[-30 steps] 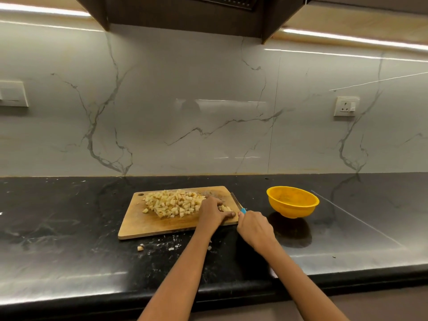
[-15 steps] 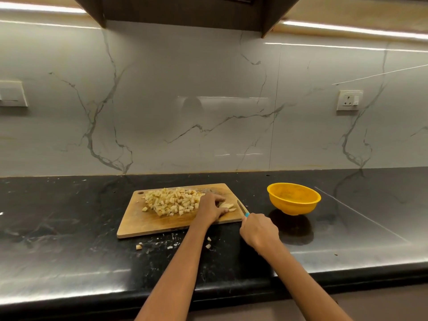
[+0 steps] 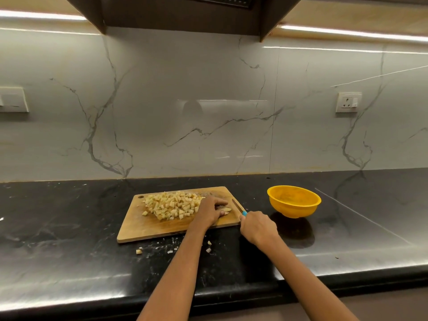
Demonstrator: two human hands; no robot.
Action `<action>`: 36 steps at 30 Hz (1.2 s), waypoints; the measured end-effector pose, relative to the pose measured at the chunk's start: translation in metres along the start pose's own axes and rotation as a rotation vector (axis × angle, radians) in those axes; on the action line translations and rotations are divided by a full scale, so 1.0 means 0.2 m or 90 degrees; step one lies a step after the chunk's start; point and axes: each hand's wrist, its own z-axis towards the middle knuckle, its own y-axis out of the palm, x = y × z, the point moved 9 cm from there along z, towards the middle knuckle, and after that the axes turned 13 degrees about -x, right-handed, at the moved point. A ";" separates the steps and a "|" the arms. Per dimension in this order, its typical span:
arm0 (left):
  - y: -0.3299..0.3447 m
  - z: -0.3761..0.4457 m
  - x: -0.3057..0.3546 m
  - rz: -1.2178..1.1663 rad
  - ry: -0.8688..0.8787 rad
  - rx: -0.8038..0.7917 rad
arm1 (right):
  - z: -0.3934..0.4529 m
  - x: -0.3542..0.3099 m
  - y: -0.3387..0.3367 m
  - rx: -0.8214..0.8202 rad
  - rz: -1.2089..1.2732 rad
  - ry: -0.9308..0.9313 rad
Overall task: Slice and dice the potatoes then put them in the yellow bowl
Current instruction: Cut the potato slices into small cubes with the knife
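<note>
Both forearms are bare to the frame's edge, with no sleeves, rings or watch visible.

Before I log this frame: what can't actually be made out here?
Head view only:
- Potato piece being cut: mostly hidden under the left hand; its size can't be judged.
- Knife: handle covered by the right hand; only the blade and a blue bit show.
- Yellow bowl: its inside looks bare, but the near wall hides the bottom.
- Scraps on the counter: too small to tell peel from dice.
</note>
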 end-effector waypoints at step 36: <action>0.00 -0.05 -0.04 0.026 -0.033 0.093 | -0.04 -0.07 0.03 0.013 0.013 -0.027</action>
